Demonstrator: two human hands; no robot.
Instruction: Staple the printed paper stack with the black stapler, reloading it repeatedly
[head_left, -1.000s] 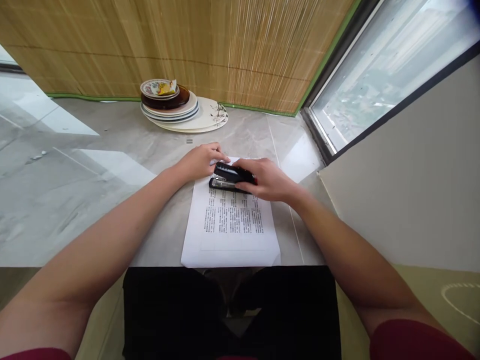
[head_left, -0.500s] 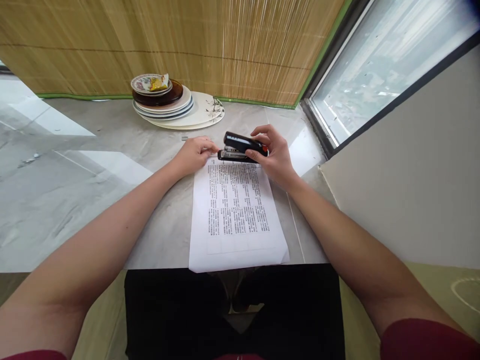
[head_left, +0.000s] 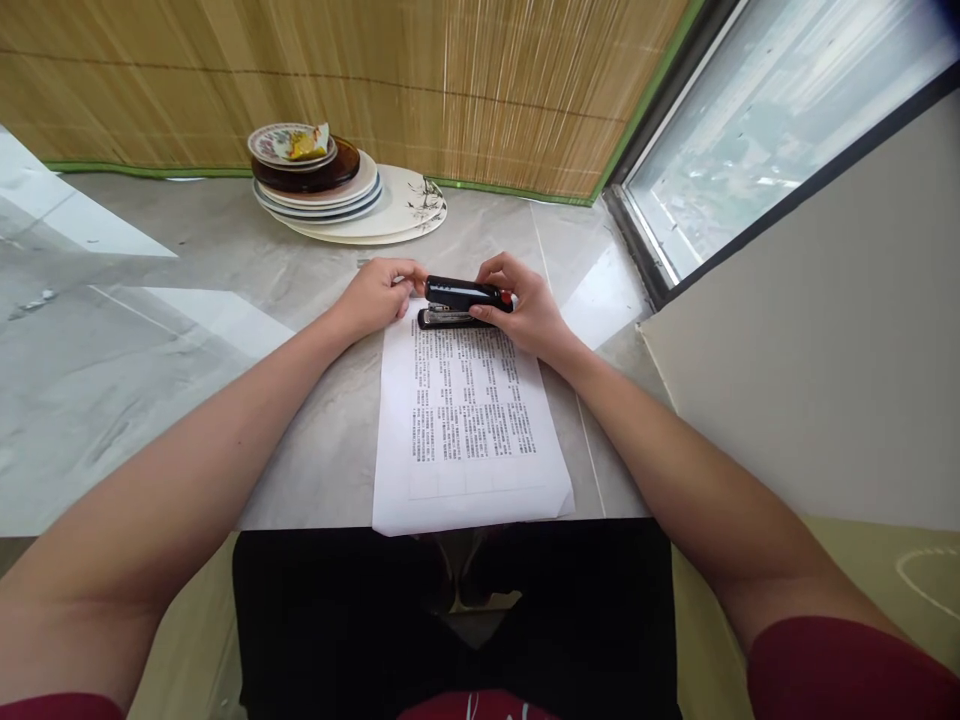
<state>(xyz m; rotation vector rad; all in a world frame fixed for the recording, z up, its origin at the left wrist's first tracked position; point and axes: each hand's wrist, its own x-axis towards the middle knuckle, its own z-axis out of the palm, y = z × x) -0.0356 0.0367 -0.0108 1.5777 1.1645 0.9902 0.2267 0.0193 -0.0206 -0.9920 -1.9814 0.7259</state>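
Observation:
Printed paper (head_left: 469,430) lies on the grey marble-patterned tabletop, its near end at the front edge. Over its far end is a black stapler (head_left: 461,295) with a red spot at its rear, jaws apart. My right hand (head_left: 525,305) is closed round the stapler's rear, thumb on the near side. My left hand (head_left: 382,295) pinches at the paper's far left corner, its fingertips beside the stapler's front. The fingers hide that corner.
Stacked plates (head_left: 322,190) stand at the back left, with a small yellow packet (head_left: 306,146) on top and oval plates beneath. Behind hangs a bamboo blind (head_left: 337,80). A window (head_left: 720,130) and pale wall are at the right.
My right hand has brought the stapler left and lower onto the paper's far end, close to my left fingertips. The view has shifted slightly.

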